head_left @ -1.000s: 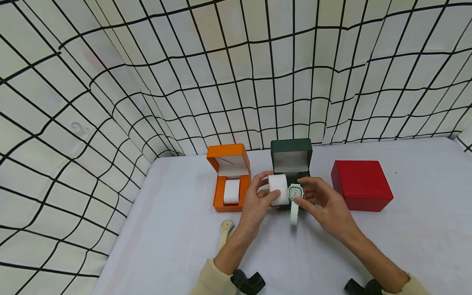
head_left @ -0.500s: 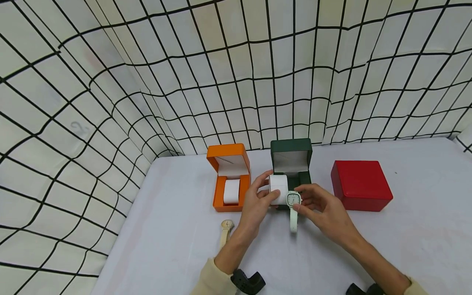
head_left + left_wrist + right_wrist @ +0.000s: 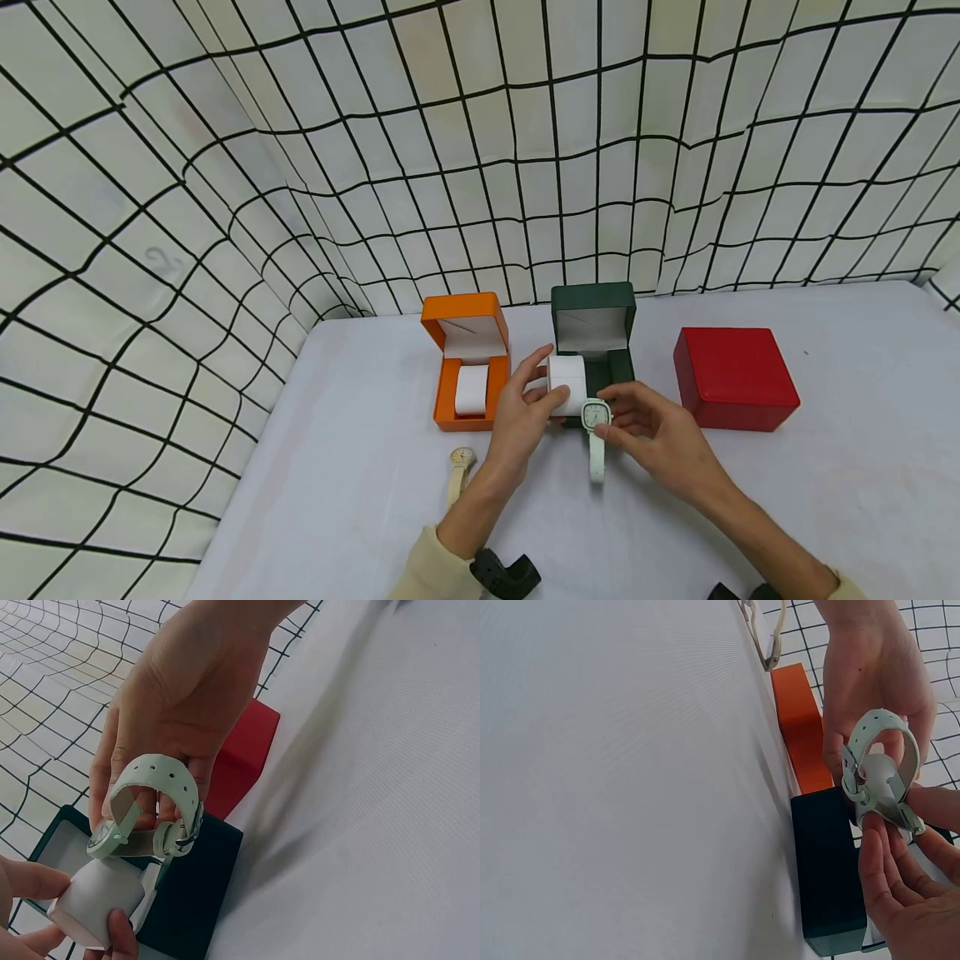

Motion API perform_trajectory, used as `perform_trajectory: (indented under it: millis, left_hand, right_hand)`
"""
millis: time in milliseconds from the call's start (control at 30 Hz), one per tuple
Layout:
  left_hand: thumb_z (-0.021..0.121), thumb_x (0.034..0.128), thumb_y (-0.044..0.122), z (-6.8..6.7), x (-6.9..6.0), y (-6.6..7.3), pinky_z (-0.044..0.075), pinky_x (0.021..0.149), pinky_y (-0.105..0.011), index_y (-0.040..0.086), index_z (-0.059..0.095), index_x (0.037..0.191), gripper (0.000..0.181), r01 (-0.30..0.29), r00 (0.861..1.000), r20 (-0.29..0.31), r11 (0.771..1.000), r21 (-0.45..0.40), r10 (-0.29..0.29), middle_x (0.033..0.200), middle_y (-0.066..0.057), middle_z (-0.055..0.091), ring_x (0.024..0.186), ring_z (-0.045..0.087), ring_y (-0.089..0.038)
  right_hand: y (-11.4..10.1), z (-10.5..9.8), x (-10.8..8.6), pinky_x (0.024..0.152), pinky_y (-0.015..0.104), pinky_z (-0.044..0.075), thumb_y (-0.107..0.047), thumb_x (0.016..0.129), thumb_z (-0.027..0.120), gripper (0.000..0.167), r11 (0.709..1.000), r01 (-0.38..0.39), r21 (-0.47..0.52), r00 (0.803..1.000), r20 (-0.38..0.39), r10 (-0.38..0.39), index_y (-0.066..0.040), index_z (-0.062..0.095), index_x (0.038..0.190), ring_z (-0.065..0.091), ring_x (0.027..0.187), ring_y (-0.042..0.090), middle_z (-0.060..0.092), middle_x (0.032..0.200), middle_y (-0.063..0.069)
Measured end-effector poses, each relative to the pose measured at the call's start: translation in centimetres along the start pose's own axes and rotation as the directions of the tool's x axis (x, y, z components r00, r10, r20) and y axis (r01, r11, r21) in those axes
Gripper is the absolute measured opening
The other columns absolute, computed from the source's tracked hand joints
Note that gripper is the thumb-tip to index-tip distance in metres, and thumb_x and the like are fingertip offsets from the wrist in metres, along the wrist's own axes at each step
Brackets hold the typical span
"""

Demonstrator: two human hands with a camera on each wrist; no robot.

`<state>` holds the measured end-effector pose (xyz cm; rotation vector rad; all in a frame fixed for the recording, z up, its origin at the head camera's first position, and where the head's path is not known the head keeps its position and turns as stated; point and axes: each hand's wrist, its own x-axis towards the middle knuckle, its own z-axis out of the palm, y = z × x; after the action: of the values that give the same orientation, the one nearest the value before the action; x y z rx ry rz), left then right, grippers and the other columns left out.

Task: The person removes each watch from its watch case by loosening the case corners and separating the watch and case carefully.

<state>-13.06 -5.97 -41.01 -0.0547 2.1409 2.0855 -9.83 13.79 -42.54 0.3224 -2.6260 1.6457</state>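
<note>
In the head view my left hand (image 3: 521, 421) grips a white watch cushion (image 3: 566, 383) between thumb and fingers, just over the front of the dark green watch box (image 3: 592, 295), whose lid stands up. Beside the cushion, my right hand (image 3: 663, 433) pinches a pale mint wristwatch (image 3: 596, 414) at its case. Its buckled strap (image 3: 154, 771) forms a loop with nothing inside, as the left wrist view shows. The watch is right next to the cushion (image 3: 97, 900); whether they touch, I cannot tell. Parts of the green box's inside are hidden by the hands.
An orange watch box (image 3: 445, 392) with a white cushion inside stands open on the left. To the right sits a closed red box (image 3: 735, 375). A cream-strapped watch (image 3: 461, 467) lies by my left forearm. Black-grid, white-backed walls (image 3: 517, 167) rise behind the white table (image 3: 337, 467).
My right hand has drawn the mint watch a little downward in the head view, toward the near side of the cushion. The left hand and cushion have hardly moved.
</note>
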Motion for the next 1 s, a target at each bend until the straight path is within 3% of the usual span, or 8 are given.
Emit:
perform_trajectory:
  millis: [167,467,1000]
  left_hand:
    - [0.066,0.1008,0.012,-0.01,-0.03,-0.05,0.058,0.086,-0.025,0.023,0.053,0.152,0.054,0.002,1.000,-0.001,1.000,-0.009,-0.002,0.146,-0.014,0.051,0.113,0.066,-0.021]
    - [0.065,0.1017,0.012,0.00,0.04,-0.10,0.062,0.089,-0.037,0.020,0.051,0.153,0.054,0.002,1.000,-0.002,1.000,-0.022,-0.002,0.144,-0.014,0.052,0.112,0.066,-0.020]
    - [0.062,0.1041,0.017,-0.12,0.15,-0.33,0.062,0.094,-0.037,0.022,0.048,0.156,0.055,0.023,1.000,0.010,0.999,-0.031,-0.022,0.147,-0.015,0.050,0.110,0.063,-0.020]
  right_hand:
    - [-0.12,0.11,-0.17,0.082,0.017,0.059,-0.017,0.087,0.085,0.045,1.000,-0.021,0.001,1.000,0.012,0.021,-0.016,0.066,0.127,0.071,0.089,0.013,0.074,0.106,0.003]
    - [-0.31,0.19,-0.39,0.081,0.016,0.059,-0.019,0.087,0.085,0.043,0.999,-0.055,0.002,0.998,0.038,0.055,-0.015,0.067,0.126,0.070,0.088,0.012,0.073,0.105,0.004]
    - [0.25,0.43,-0.66,0.077,0.019,0.061,-0.013,0.086,0.085,0.039,0.998,-0.067,0.018,0.992,0.105,0.065,-0.010,0.068,0.121,0.070,0.083,0.009,0.073,0.100,0.004]
